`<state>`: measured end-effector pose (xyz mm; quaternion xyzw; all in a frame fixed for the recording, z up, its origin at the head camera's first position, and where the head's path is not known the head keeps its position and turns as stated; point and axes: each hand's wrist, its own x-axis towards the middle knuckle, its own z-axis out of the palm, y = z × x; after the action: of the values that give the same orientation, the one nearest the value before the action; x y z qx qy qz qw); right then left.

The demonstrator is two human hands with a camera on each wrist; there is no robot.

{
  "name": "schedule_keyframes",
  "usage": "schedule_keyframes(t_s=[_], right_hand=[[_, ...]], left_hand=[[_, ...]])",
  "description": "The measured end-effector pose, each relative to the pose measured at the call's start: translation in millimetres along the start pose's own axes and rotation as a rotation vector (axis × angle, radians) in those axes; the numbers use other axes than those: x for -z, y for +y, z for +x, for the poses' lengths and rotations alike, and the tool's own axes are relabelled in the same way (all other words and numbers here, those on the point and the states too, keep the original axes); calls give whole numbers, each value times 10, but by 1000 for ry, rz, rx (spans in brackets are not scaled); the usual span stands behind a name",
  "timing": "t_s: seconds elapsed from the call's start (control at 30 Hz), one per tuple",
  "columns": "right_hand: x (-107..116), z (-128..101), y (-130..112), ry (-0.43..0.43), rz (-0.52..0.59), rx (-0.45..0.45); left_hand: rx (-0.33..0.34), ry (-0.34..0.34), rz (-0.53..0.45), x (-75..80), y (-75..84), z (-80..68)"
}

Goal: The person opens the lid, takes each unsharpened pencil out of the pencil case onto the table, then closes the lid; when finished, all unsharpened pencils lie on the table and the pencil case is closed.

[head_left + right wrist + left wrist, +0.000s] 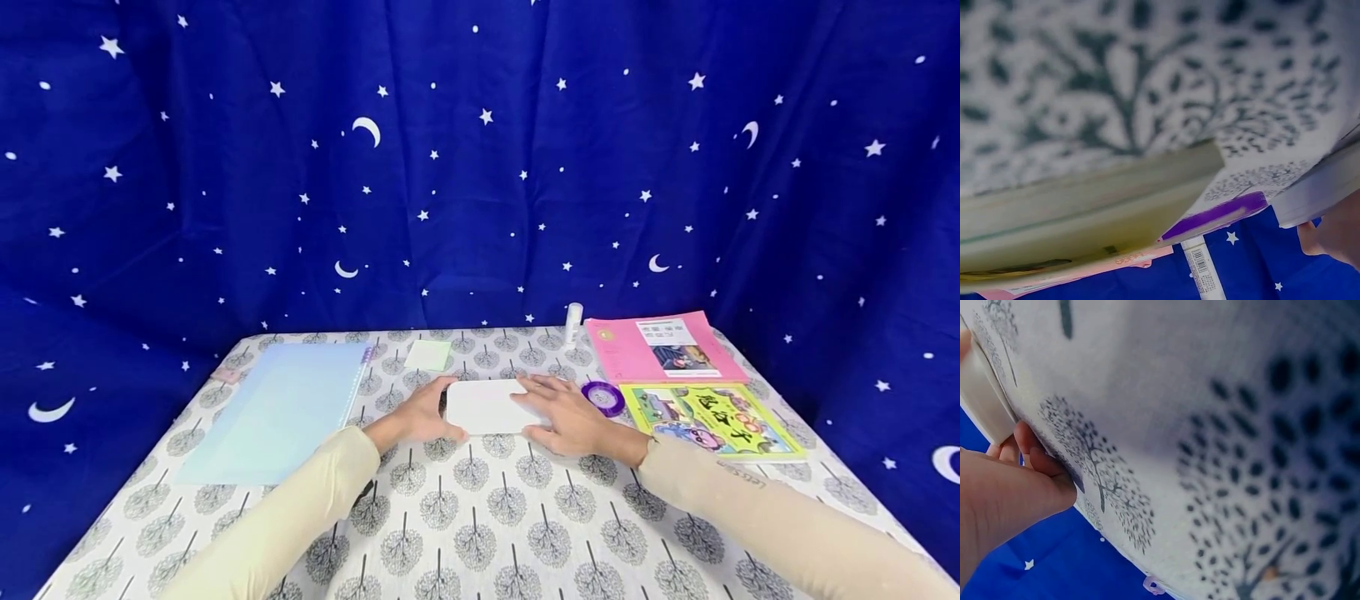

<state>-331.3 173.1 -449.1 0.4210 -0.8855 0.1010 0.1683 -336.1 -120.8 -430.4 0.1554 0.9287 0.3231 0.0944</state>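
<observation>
A flat white box [487, 406] with rounded corners is being held at mid-table on a tree-printed cloth [480, 517]. Its left end is being gripped by the curled fingers of the left hand [423, 415]; its right end is being covered by the right hand [567, 412], fingers spread flat. Only the left wrist view is showing the box's smooth side [985, 400] pinched by fingertips [1025, 440]. A purple tape roll [603, 397] is lying just beside the right hand.

- Bare tablecloth [480, 517] in front of the white box [487, 406] leaves open room.
- Tape roll [603, 397] and picture book [708, 421] crowd its right side.
- Blue folder [281, 412] lies left.
</observation>
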Motion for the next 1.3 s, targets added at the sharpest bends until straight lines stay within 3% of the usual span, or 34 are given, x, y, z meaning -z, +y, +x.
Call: schedule_keyframes(t_s=[0.3, 0.63, 0.77, 1.0, 1.13, 1.3], right_hand=[[11, -9, -13, -9, -22, -16], [153, 53, -5, -27, 82, -58], [227, 104, 22, -33, 199, -74], [304, 149, 69, 50, 578, -166], [301, 141, 69, 90, 648, -189], [283, 162, 95, 191, 639, -188]], left_hand=[[-32, -13, -85, 5, -4, -9], [-3, -20, -108, 39, 14, -44], [-9, -27, -135, 42, 6, -49], [-21, -19, -137, 81, 18, -29], [-5, -32, -142, 64, 10, -38], [11, -43, -135, 30, -15, -37]])
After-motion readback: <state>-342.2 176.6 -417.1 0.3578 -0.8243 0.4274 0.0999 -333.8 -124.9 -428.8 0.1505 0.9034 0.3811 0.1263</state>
